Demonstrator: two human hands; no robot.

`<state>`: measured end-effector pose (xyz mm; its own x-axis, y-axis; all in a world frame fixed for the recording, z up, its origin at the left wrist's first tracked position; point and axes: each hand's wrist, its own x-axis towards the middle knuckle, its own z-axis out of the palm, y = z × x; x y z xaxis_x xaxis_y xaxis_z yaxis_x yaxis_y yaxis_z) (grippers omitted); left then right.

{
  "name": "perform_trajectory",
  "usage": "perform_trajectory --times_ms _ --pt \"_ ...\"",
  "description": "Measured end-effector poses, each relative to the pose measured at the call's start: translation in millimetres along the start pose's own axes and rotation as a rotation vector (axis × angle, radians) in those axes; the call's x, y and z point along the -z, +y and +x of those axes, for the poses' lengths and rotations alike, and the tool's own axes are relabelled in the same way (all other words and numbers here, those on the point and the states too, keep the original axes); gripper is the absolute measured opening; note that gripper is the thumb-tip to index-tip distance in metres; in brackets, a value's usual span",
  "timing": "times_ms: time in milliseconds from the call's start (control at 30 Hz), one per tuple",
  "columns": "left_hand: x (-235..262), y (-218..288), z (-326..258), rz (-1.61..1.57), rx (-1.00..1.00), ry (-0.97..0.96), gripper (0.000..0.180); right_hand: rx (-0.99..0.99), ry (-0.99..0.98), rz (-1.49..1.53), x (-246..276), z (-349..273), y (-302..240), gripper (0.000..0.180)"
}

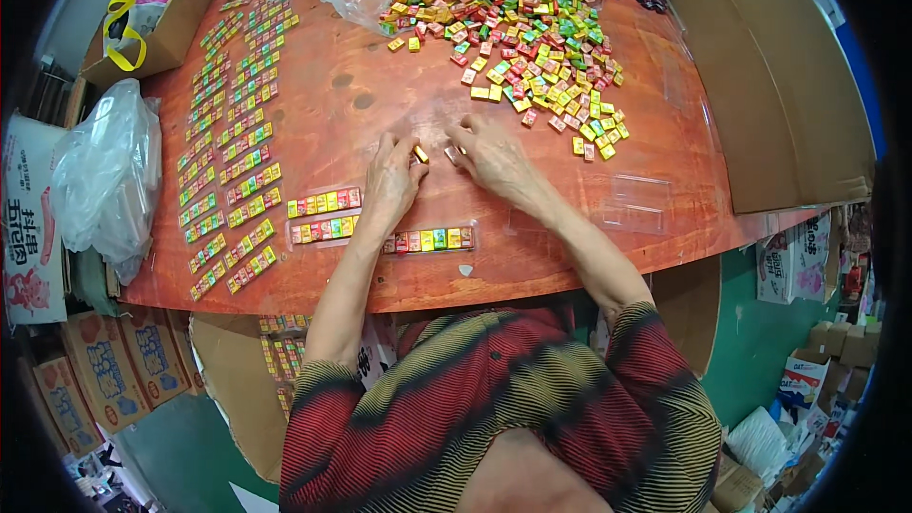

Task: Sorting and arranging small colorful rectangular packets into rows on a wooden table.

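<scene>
My left hand (388, 179) is closed at the fingertips on a small yellow-and-dark box (421, 155), just above the red wooden table. Opposite it, the curled fingers of my right hand (492, 160) pinch another small box (451, 152), mostly hidden by them. Under my left forearm lies a clear plastic tray (476, 237) holding a row of small coloured boxes (439, 239); the forearm covers its middle. Just behind its left part, a short row of small red and yellow boxes (325, 201) lies beside my left wrist.
A big pile of small boxes (513, 9) covers the table's far side. Several filled rows (249, 160) line the left. Clear trays (635, 204) lie at right, near a large cardboard panel (769, 76). Plastic bags (109, 166) and an open carton (185, 14) stand left.
</scene>
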<state>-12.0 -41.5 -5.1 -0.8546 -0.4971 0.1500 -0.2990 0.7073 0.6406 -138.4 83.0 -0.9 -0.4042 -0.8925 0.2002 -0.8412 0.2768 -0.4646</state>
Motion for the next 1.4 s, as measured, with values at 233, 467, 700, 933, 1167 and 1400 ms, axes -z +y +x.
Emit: perform_trajectory --times_ms 233,467,700,933,1167,1400 --pt "6.7 4.7 -3.7 0.032 0.038 0.079 0.026 0.291 0.192 -0.082 -34.3 17.7 -18.4 0.010" --pt "11.4 3.0 -8.8 0.098 0.020 0.031 0.025 0.309 0.214 -0.250 -36.4 11.6 -43.7 0.009" --pt "20.3 10.5 -10.2 0.122 0.046 -0.025 0.023 0.338 0.121 -0.161 -41.4 20.5 -37.2 0.010" --pt "15.1 3.2 -15.2 0.165 0.032 -0.061 0.028 0.315 0.185 -0.165 -20.4 9.3 -15.3 0.012" --pt "17.0 7.0 -14.0 0.058 0.044 -0.006 0.033 0.053 0.056 0.004 4.5 -2.8 -9.0 0.015" --pt "17.2 7.9 -14.9 0.110 0.069 -0.090 0.035 -0.029 0.086 -0.094 -7.3 -7.2 -2.4 0.019"
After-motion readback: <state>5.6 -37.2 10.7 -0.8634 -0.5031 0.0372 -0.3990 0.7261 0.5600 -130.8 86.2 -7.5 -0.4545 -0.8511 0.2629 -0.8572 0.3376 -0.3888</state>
